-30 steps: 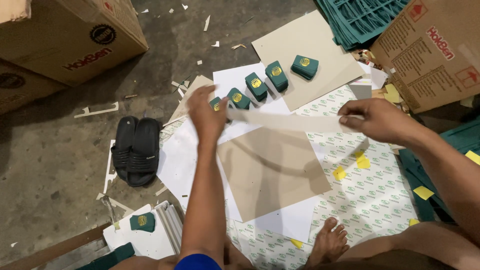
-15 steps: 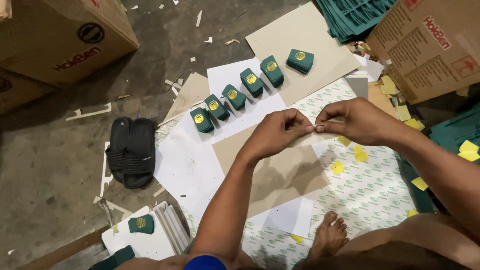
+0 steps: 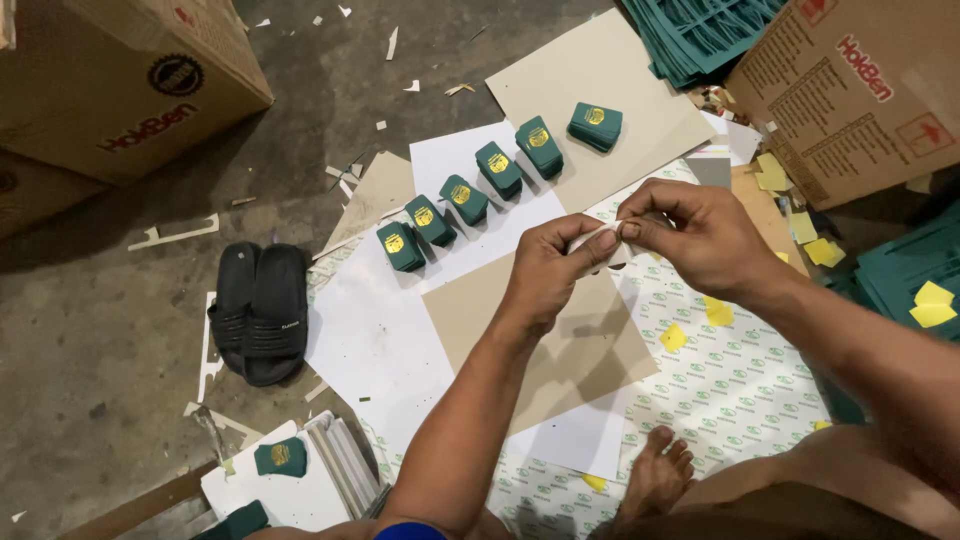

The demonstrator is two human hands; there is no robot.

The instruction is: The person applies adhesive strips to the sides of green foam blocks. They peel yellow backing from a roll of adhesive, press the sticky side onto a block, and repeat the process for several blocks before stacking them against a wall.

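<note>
White paper strip (image 3: 598, 236) sits pinched between left hand (image 3: 550, 265) and right hand (image 3: 695, 235) fingertips.

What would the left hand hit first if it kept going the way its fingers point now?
The left hand points up and right, its fingertips pinching a small white paper strip. Straight ahead, touching at that strip, are the fingers of the right hand, so it would likely meet those first. Depth looks level.
</note>
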